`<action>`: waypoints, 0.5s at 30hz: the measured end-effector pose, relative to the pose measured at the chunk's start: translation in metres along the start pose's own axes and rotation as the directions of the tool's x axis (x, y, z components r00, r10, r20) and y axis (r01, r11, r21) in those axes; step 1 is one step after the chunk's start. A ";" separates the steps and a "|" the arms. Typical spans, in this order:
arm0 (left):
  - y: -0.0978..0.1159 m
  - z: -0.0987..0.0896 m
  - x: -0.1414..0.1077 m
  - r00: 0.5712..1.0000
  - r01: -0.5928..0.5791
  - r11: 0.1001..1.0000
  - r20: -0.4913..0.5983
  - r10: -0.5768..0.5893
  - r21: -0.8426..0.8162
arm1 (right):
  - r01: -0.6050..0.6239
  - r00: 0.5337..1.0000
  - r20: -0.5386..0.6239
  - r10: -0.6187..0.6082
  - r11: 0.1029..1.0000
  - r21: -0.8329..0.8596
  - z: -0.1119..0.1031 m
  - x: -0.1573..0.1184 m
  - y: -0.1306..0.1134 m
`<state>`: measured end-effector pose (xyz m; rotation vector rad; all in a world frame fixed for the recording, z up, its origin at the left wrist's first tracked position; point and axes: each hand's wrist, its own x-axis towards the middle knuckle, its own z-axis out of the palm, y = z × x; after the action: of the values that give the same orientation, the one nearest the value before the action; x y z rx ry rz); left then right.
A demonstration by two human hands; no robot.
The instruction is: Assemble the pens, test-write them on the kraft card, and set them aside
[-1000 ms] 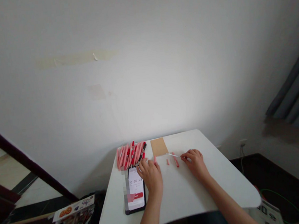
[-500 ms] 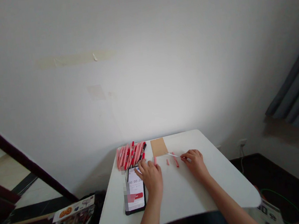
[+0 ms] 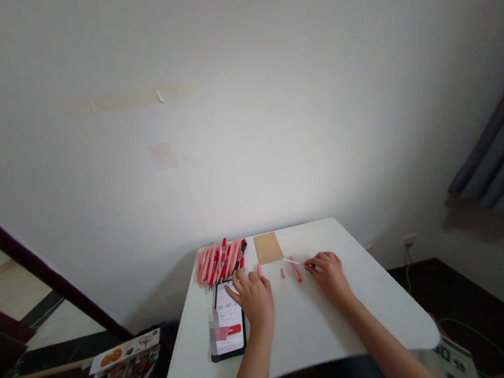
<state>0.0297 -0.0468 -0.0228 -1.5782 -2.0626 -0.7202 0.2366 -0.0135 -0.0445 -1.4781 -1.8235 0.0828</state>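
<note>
Single head view, set back above white table [image 3: 313,327], facing wall [image 3: 244,123], tilted down.

At lower centre, your slim pink pens [image 3: 204,266] look smooth plastic, the flat tan square [image 3: 268,248] matt paper

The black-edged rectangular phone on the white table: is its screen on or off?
On: the black-edged phone has a bright white screen, showing digits and a red button.
</note>
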 end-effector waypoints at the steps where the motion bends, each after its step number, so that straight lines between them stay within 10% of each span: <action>1: 0.000 0.000 0.000 1.000 0.000 1.000 -0.002 0.000 -0.002 | 0.002 1.000 -0.001 -0.002 1.000 -0.004 -0.001 0.000 -0.001; 15: -0.001 0.000 -0.001 0.999 0.030 0.998 0.019 -0.029 -0.048 | -0.023 1.000 0.008 0.023 1.000 0.012 0.001 0.001 0.001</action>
<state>0.0293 -0.0472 -0.0236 -1.5886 -2.1003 -0.7740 0.2370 -0.0123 -0.0452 -1.4921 -1.8098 0.1116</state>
